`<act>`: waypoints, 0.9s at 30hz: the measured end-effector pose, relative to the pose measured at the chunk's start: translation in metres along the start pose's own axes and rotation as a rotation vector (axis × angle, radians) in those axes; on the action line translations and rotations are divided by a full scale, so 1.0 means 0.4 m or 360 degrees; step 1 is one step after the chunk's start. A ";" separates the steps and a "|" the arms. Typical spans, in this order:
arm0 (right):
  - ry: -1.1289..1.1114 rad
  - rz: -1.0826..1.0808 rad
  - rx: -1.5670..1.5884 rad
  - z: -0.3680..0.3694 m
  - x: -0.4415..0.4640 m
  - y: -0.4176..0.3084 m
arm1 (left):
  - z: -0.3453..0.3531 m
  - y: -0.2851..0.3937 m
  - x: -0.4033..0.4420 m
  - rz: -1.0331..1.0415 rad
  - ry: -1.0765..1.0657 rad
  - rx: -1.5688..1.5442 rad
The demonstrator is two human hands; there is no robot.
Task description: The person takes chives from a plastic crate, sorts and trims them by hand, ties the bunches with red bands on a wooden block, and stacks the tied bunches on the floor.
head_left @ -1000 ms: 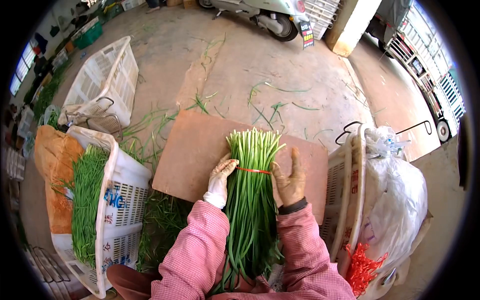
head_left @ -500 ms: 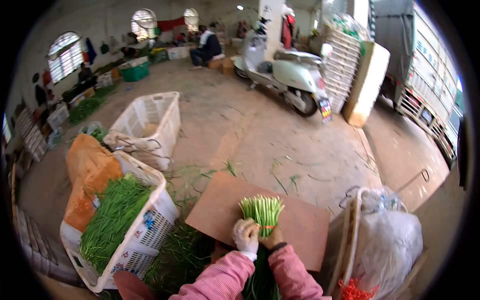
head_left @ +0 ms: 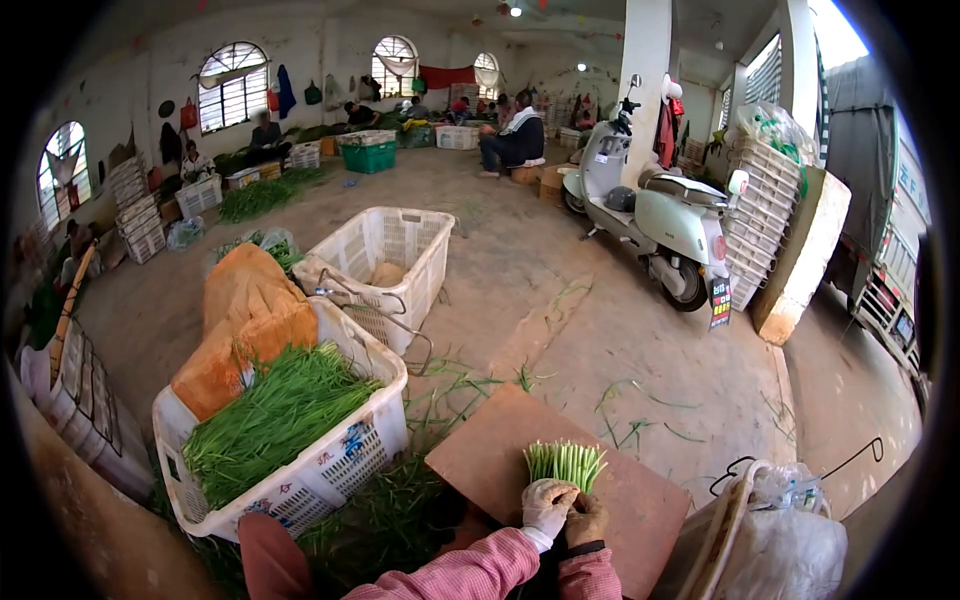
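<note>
A bunch of green stalks, its pale cut ends pointing away from me, lies on a brown board. My left hand, in a whitish glove, is closed around the bunch's near part from the left. My right hand closes on it from the right, its fingers meeting those of the left. The hands cover the place where the stalks are gripped, so no band shows there now. The leafy ends are hidden below my hands and sleeves.
Left of the board stands a white crate with long green leaves and an orange cloth. Behind it is another white crate. A plastic-wrapped crate stands at right. Farther off are a scooter, stacked baskets and seated people.
My view has tipped up and turned left, so the scene sits lower and farther right. My right hand has come up beside the left's fingers, and the orange band seen earlier is covered.
</note>
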State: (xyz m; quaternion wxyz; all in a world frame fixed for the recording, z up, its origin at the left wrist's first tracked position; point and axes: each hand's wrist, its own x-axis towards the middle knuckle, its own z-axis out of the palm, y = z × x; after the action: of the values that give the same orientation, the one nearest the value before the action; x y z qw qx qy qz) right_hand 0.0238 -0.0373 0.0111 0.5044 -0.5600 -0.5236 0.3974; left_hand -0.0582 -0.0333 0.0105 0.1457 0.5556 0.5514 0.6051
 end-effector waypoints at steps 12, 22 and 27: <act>0.0114 -0.0239 -0.0041 -0.078 0.019 0.078 | 0.005 -0.015 0.046 0.0032 -0.0367 0.0142; -0.0057 0.0348 0.0582 -0.140 0.023 0.161 | 0.108 -0.201 -0.045 -0.0729 -0.0637 0.0198; -0.0187 0.0200 0.0315 -0.129 0.037 0.160 | 0.061 -0.106 -0.055 -0.1097 -0.0302 -0.1040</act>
State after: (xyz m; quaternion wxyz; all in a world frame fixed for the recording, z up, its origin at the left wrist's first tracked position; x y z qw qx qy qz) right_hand 0.0879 -0.0267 -0.0415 0.4997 -0.5149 -0.4744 0.5100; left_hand -0.0488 -0.0233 -0.0414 0.5543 0.3184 0.4687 0.6096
